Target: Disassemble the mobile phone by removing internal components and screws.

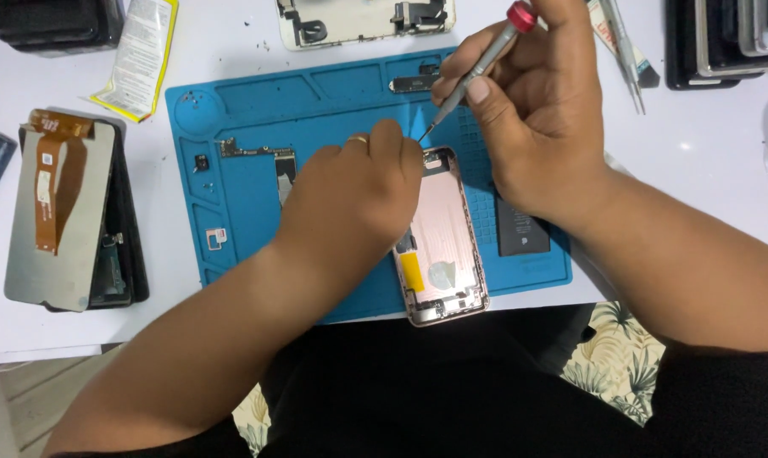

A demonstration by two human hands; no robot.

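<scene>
The opened rose-gold metal phone housing (444, 242) lay on the blue silicone repair mat (248, 110), near the mat's 5 o'clock corner, on the white counter (706, 144). The shell showed a pink inner back, a yellow tab and a round silvery patch near its lower end; its rim looked thin.

The left hand (350, 199) was curled, fingers pressed down on the housing's upper left edge, covering part of it. The right hand (541, 110) pinched a slim grey precision screwdriver with a red cap (479, 66), its tip set at the housing's 12 o'clock end.

Judgement: the housing was likely light, stiff and slick, with fragile fittings inside, so best steadied by its side rails, not its interior.

At 9 o'clock of the housing on the mat lay a small green circuit board (261, 154). Off the mat at 9 o'clock sat a grey display panel with an orange flex ribbon (58, 216). Under the right wrist lay a flat black battery (520, 233).
</scene>
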